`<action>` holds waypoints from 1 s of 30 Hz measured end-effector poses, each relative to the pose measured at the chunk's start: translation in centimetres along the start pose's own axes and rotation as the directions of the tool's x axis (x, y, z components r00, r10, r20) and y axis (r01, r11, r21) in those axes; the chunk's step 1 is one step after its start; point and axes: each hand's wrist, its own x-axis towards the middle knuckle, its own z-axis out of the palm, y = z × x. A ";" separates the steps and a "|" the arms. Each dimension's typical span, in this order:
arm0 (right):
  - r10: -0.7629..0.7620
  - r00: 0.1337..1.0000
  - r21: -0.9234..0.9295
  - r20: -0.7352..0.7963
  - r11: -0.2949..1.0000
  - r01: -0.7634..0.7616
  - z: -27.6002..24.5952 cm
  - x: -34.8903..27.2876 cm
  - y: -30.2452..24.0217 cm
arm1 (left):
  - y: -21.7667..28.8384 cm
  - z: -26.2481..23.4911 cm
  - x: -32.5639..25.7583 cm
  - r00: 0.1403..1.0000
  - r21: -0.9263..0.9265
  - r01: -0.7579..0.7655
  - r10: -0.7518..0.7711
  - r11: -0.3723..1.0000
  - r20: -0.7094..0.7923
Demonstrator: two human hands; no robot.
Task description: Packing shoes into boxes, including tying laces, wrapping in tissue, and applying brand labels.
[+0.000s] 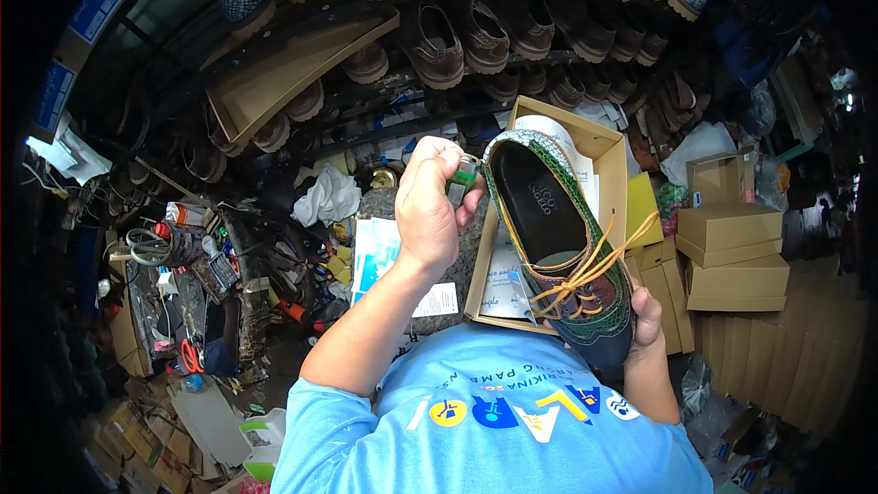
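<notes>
My right hand point(645, 320) grips the toe end of a green and dark shoe point(558, 238) with orange laces, its opening facing me. My left hand point(428, 206) holds a small green lighter point(463, 178) against the shoe's heel rim. Just behind the shoe lies an open cardboard shoe box point(604, 142) with white paper inside.
Racks of brown and woven-pattern shoes point(476, 32) fill the shelves above. Stacked cardboard boxes point(732, 256) stand to the right. A cluttered bench with tools, scissors point(190, 357) and rags point(327, 197) lies to the left, with a grey felt pad point(457, 261) under my arm.
</notes>
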 end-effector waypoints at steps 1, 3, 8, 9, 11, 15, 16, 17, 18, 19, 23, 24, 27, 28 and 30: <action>0.004 1.000 0.006 0.000 1.000 -0.004 -0.1 0.0 0.0 | -0.1 -0.2 0.0 1.000 0.000 -0.001 0.001 1.000 -0.001; 0.010 1.000 0.012 0.001 1.000 -0.010 -0.1 0.0 0.0 | -0.1 -0.4 0.1 0.998 -0.119 0.031 -0.024 0.992 0.062; -0.001 1.000 0.011 -0.008 1.000 0.001 0.0 -0.1 0.2 | 0.0 -0.5 -0.1 0.997 -0.033 -0.008 0.011 0.999 0.081; 0.000 1.000 0.011 -0.008 1.000 0.001 0.0 0.0 0.1 | -0.1 -0.6 -0.1 0.996 -0.068 -0.005 0.011 0.998 0.091; -0.004 1.000 -0.002 0.005 1.000 0.004 -0.1 0.1 0.1 | -0.1 -0.4 -0.2 0.998 -0.071 -0.003 0.007 0.997 0.061; -0.009 1.000 0.002 -0.002 1.000 0.009 -0.1 0.0 0.2 | 0.0 -0.1 -0.4 1.000 -0.026 -0.007 0.007 1.000 0.009; -0.002 1.000 0.010 0.002 1.000 0.002 -0.2 0.0 0.2 | 0.1 0.0 -0.4 1.000 -0.026 -0.008 0.008 1.000 0.008; 0.006 1.000 0.018 0.007 1.000 -0.006 -0.3 0.0 0.2 | 0.3 0.0 -0.5 1.000 -0.016 -0.007 0.007 1.000 0.011; 0.006 1.000 0.017 0.007 1.000 -0.007 -0.2 0.0 0.2 | 0.3 0.0 -0.4 1.000 -0.006 -0.005 0.005 1.000 0.016; 0.008 1.000 0.019 0.007 1.000 -0.008 0.0 0.0 0.1 | 0.3 0.0 -0.4 1.000 -0.007 -0.005 0.005 1.000 0.016; 0.016 1.000 0.020 0.006 1.000 -0.016 0.0 0.0 0.2 | 0.5 0.0 -0.4 1.000 0.011 -0.001 0.001 1.000 0.017; 0.017 1.000 0.019 0.006 1.000 -0.017 0.0 0.0 0.2 | 0.5 0.0 -0.5 1.000 0.021 0.003 -0.003 1.000 0.016; 0.004 1.000 0.015 -0.007 1.000 -0.003 0.0 0.0 0.2 | 0.3 -0.1 -0.5 0.999 0.018 -0.014 0.014 1.000 0.030; 0.014 1.000 0.000 -0.001 1.000 -0.014 0.0 0.0 0.1 | 0.3 -0.1 -0.5 0.999 0.018 -0.015 0.015 1.000 0.028; 0.024 1.000 -0.015 0.005 1.000 -0.023 0.0 0.0 0.0 | 0.3 -0.1 -0.6 1.000 -0.001 -0.005 0.005 1.000 0.020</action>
